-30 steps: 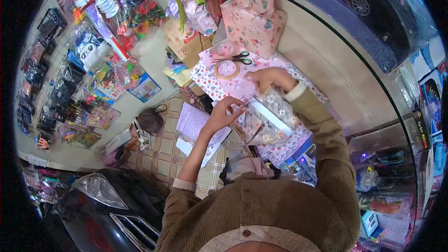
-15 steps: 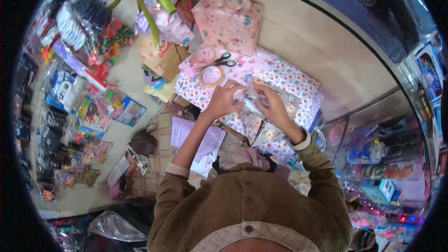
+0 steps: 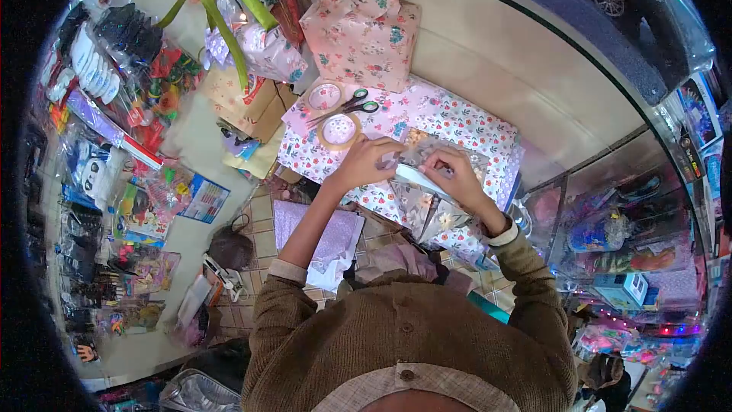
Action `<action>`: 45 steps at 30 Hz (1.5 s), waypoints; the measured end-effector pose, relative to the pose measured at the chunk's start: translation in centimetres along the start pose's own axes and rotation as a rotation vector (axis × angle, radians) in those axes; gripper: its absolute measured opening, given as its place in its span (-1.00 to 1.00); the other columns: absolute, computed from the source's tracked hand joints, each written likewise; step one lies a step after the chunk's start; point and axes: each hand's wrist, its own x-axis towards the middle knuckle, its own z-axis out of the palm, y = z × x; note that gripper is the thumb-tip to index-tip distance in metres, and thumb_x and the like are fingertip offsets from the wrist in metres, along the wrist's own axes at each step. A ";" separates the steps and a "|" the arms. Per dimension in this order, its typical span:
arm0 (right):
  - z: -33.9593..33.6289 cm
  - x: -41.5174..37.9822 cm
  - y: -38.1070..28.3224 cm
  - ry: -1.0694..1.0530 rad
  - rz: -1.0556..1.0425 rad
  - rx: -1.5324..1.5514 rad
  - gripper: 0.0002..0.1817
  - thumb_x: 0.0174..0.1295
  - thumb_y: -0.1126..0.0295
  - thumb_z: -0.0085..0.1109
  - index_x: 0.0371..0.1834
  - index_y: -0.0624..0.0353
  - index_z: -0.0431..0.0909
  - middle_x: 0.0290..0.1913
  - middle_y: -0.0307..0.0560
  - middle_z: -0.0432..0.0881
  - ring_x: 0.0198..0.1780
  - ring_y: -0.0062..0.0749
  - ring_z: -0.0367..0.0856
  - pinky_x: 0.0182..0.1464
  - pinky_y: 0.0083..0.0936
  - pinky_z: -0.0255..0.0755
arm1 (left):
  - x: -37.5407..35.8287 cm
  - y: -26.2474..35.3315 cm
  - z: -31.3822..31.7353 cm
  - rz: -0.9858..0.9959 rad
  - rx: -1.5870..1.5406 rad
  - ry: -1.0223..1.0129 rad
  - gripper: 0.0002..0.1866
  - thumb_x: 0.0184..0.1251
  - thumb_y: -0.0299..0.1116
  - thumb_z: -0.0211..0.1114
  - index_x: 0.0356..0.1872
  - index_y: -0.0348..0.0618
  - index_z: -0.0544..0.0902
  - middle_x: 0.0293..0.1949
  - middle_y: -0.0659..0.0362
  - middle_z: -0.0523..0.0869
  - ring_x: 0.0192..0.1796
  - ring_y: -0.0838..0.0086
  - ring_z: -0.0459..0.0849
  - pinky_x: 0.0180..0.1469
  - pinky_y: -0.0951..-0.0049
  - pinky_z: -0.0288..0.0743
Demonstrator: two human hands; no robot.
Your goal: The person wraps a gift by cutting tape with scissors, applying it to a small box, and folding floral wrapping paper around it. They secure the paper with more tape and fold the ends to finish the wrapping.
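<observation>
Grey flowered wrapping paper [image 3: 442,220] lies folded in pointed flaps around something in front of me, with a white strip [image 3: 415,177] showing between my hands. My left hand [image 3: 363,162] has its fingers curled closed at the left end of this strip, gripping the paper's edge. On the other side, my right hand [image 3: 457,174] pinches at the paper, thumb and fingers together; what lies between the fingertips is partly hidden. Beyond the left hand are two rolls of tape [image 3: 322,137] and black-and-green scissors [image 3: 357,103].
White flowered paper [image 3: 488,131] spreads beneath the work. A pink flowered package [image 3: 358,46] stands behind it. Green ribbon [image 3: 221,23] and brown paper bags [image 3: 263,111] are to the left. Packaged goods [image 3: 145,206] line the left; a glass edge [image 3: 526,11] curves behind.
My right hand has turned, its fingers drawing into a tighter pinch over the paper. The left hand stays at the same edge. The whole view has shifted slightly.
</observation>
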 end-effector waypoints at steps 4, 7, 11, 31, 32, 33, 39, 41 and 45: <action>0.4 0.0 -0.2 -0.081 0.020 -0.099 -0.81 0.12 0.35 0.33 -0.45 0.20 0.54 -0.38 -0.13 0.58 -0.30 -0.27 0.54 -0.12 -0.36 0.33 | 0.1 0.2 0.0 -0.024 0.020 -0.007 -0.57 -0.02 -0.27 0.32 -0.01 0.01 0.66 0.02 0.24 0.67 0.02 0.37 0.64 0.04 0.30 0.33; 1.0 -0.3 0.7 -0.146 -0.006 -0.121 -0.82 0.16 0.31 0.28 -0.41 0.15 0.51 -0.36 -0.13 0.58 -0.23 -0.19 0.55 -0.03 -0.29 0.31 | 0.1 -0.1 0.5 0.005 0.016 0.036 -0.59 -0.02 -0.30 0.31 -0.04 0.00 0.67 -0.03 0.25 0.68 -0.01 0.37 0.64 0.02 0.31 0.33; 1.0 -0.2 0.4 -0.185 -0.044 -0.247 -0.84 0.20 0.30 0.23 -0.32 0.11 0.50 -0.30 -0.12 0.56 -0.14 -0.18 0.53 -0.03 -0.27 0.30 | 0.4 -0.7 0.5 0.016 -0.059 0.019 -0.64 0.05 -0.31 0.31 -0.05 -0.02 0.68 -0.02 0.28 0.67 0.01 0.44 0.62 0.04 0.35 0.30; 0.7 1.1 -0.1 -0.236 0.085 -0.068 -0.78 0.37 0.27 0.04 -0.28 0.21 0.39 -0.37 0.04 0.51 -0.27 -0.06 0.51 -0.17 -0.24 0.34 | -0.2 -1.2 1.3 -0.004 -0.289 0.160 -0.49 0.02 -0.41 0.39 0.11 -0.05 0.59 -0.19 0.18 0.54 -0.14 0.41 0.54 -0.02 0.40 0.35; 0.6 1.2 -0.5 -0.229 0.159 -0.028 -0.78 0.38 0.28 0.03 -0.27 0.22 0.38 -0.39 0.04 0.51 -0.29 -0.10 0.52 -0.19 -0.26 0.35 | -0.4 -1.0 1.3 -0.016 -0.376 0.190 -0.47 0.03 -0.44 0.39 0.13 -0.05 0.58 -0.18 0.18 0.53 -0.14 0.44 0.54 -0.03 0.42 0.37; 0.4 1.4 -0.9 -0.243 0.216 0.004 -0.79 0.37 0.29 0.04 -0.27 0.22 0.38 -0.40 0.02 0.50 -0.31 -0.15 0.51 -0.21 -0.29 0.35 | -0.8 -1.2 1.5 -0.065 -0.474 0.207 -0.46 0.04 -0.48 0.38 0.15 -0.07 0.55 -0.17 0.18 0.54 -0.13 0.47 0.53 -0.03 0.45 0.38; 0.6 1.9 -0.9 -0.224 0.159 0.134 -0.83 0.31 0.40 0.12 -0.18 0.22 0.36 -0.43 -0.13 0.48 -0.31 -0.39 0.49 -0.20 -0.48 0.37 | -2.6 -3.0 1.8 -0.216 -1.001 0.309 -0.42 0.14 -0.65 0.28 0.24 -0.21 0.41 -0.06 0.17 0.56 -0.07 0.59 0.55 0.00 0.59 0.41; 1.7 2.7 -0.5 -0.144 0.000 0.155 -0.79 0.30 0.42 0.12 -0.11 0.23 0.34 -0.43 -0.21 0.44 -0.26 -0.44 0.48 -0.14 -0.53 0.37 | -3.0 -2.9 2.1 -0.270 -1.037 0.376 -0.42 0.17 -0.70 0.24 0.26 -0.25 0.36 -0.04 0.14 0.57 -0.06 0.58 0.57 0.03 0.59 0.42; 4.3 4.8 1.5 -0.166 -0.077 -0.001 -0.66 0.19 0.56 0.07 0.02 0.22 0.24 -0.24 -0.07 0.60 0.04 -0.32 0.53 0.04 -0.41 0.37 | -3.2 -2.8 2.8 -0.274 -0.996 0.413 -0.38 0.17 -0.70 0.26 0.29 -0.23 0.33 -0.09 0.14 0.60 -0.05 0.56 0.60 0.02 0.59 0.44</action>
